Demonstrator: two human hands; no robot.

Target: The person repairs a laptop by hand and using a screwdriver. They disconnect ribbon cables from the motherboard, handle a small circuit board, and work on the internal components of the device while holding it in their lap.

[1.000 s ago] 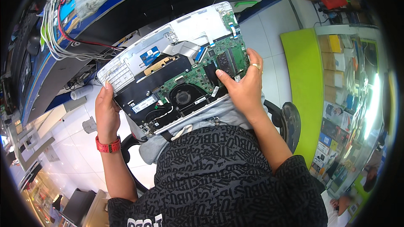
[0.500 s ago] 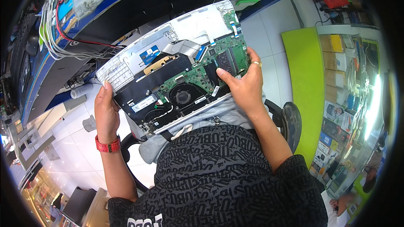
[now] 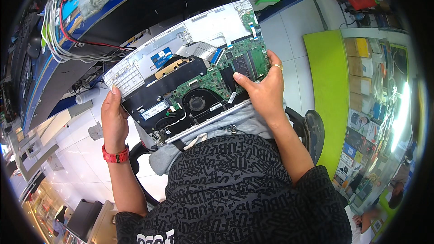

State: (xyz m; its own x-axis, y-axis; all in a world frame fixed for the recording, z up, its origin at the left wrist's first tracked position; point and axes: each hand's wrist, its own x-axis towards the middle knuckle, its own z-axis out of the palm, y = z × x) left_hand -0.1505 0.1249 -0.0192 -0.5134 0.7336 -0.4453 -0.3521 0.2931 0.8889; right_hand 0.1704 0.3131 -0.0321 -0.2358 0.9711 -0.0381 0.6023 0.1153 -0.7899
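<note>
An opened laptop base [image 3: 181, 88] is held tilted above my lap, its insides facing me. My left hand [image 3: 115, 117] grips its left edge, thumb on the white frame and the other fingers mostly hidden beneath. At the right edge my right hand [image 3: 264, 91] is closed on it, thumb over the green circuit board [image 3: 205, 81]. A round black fan [image 3: 196, 102] sits in the middle. Left of the fan lies a small drive stick [image 3: 155, 110] with a pale label. A flat grey ribbon cable [image 3: 199, 52] loops over the upper middle, near a small blue board [image 3: 161, 58].
Beyond the laptop runs a blue-edged workbench [image 3: 54, 63] with a bundle of grey cables [image 3: 56, 40] hanging over it. To the right stand a lime-green panel [image 3: 325, 99] and a glass case of boxes [image 3: 361, 126]. A black chair armrest [image 3: 314, 138] is beside my right arm.
Almost nothing differs. The laptop base's upper right corner and my right hand have shifted very slightly to the right; both hands keep their hold.
</note>
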